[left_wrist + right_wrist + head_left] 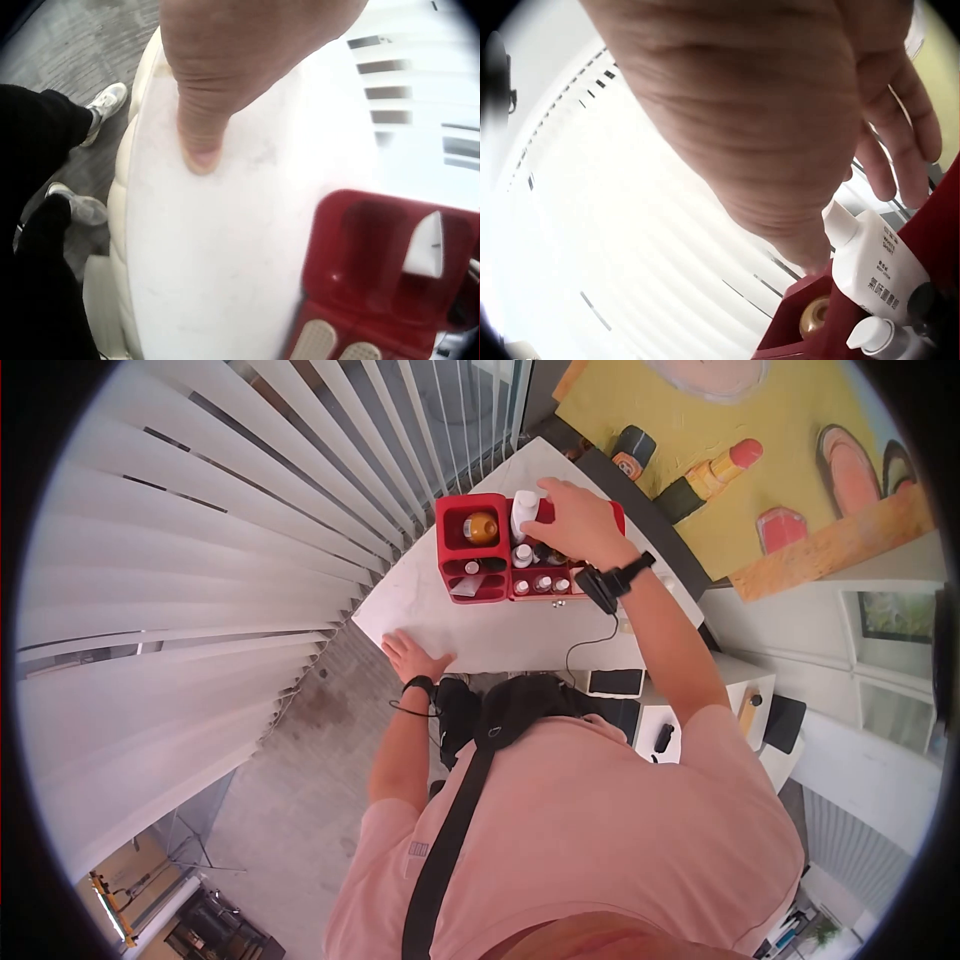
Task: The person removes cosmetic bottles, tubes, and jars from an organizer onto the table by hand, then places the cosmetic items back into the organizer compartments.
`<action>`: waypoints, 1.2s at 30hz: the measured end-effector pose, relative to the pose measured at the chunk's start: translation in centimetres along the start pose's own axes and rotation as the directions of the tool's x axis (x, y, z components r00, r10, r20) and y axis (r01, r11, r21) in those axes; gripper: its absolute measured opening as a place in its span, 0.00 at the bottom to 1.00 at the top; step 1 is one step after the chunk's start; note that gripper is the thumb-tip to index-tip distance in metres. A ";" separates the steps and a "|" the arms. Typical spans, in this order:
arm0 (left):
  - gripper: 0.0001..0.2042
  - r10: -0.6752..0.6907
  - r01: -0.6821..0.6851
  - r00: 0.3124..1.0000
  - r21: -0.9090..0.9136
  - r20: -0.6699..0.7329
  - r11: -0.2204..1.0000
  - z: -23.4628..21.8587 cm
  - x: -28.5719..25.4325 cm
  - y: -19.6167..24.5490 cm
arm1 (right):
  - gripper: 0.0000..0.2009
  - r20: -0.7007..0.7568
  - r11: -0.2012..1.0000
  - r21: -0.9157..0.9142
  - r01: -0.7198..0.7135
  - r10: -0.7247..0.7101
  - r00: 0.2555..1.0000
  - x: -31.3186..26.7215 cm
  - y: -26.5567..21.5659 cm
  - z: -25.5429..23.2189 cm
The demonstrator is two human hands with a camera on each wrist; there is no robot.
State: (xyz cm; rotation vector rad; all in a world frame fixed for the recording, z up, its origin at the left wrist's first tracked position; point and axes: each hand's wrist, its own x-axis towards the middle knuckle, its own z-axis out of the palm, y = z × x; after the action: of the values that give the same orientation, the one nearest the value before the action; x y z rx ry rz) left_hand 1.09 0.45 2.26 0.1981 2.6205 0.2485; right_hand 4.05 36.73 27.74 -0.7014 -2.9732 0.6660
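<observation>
A red organiser (462, 575) stands at the far side of a white table (470, 635). It holds a white bottle (524, 512), an amber jar (481, 527) and several small white-capped bottles (542, 584). My right hand (580, 525) hovers over the organiser. In the right wrist view its thumb touches the top of the white bottle (877, 274) while the fingers (900, 142) hang loosely curved and hold nothing. My left hand (413, 656) lies flat on the table's near edge, and its thumb (199, 135) presses the white top (225, 247) beside the organiser (360, 300).
Vertical white blinds (200, 560) fill the left side and the wall behind the table. A yellow painting (740, 450) leans at the back right. A low white cabinet (740, 690) stands to my right. My shoes (105, 101) are on grey floor by the table's edge.
</observation>
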 end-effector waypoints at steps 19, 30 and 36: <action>0.73 0.011 -0.011 1.000 -0.037 -0.008 0.999 0.3 -0.1 -0.4 | 0.16 0.090 0.959 -0.123 0.255 -0.245 0.965 4.1 0.4 0.6; 0.74 0.018 -0.018 1.000 0.034 0.007 0.999 0.5 0.3 -0.5 | 0.17 -0.146 0.967 0.036 0.254 -0.246 0.958 1.5 1.8 -8.4; 0.74 0.027 -0.028 1.000 0.078 0.009 0.997 0.8 0.6 -0.6 | 0.13 -0.281 0.975 0.207 0.084 -0.023 0.959 -5.9 3.6 -19.5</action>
State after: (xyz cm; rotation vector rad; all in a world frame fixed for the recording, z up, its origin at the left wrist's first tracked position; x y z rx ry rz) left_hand 0.88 0.12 1.15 0.2618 2.6235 0.1547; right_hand 12.98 44.90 44.45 -0.6359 -2.6054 0.8004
